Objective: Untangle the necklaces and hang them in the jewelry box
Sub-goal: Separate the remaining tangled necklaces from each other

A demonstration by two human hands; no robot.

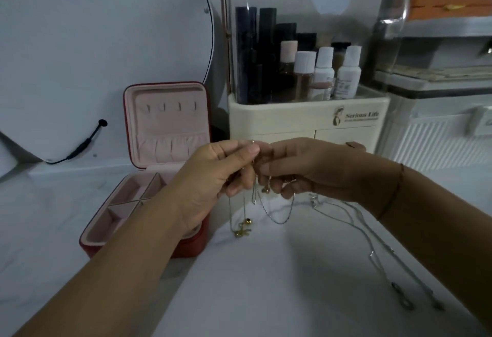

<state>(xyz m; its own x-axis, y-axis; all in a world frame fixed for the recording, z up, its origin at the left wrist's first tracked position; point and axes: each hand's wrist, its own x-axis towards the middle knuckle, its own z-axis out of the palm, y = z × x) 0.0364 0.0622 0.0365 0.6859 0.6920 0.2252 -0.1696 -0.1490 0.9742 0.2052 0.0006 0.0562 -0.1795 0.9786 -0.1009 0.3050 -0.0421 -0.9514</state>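
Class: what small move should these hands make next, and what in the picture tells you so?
Probably draw the hands slightly apart to tease one chain free. The left hand and right hand both pinch one bunch of necklaces, gold and silver strands hanging together, and the hooks in the jewelry box lid are bare.

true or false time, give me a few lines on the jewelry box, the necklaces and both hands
1. The jewelry box has its lid open. True.
2. A necklace hangs on the lid's hooks. False: the hooks are bare.
3. The left hand and right hand both pinch the tangled necklaces. True.
4. A silver chain lies inside the box. False: it lies on the table, right of the hands.
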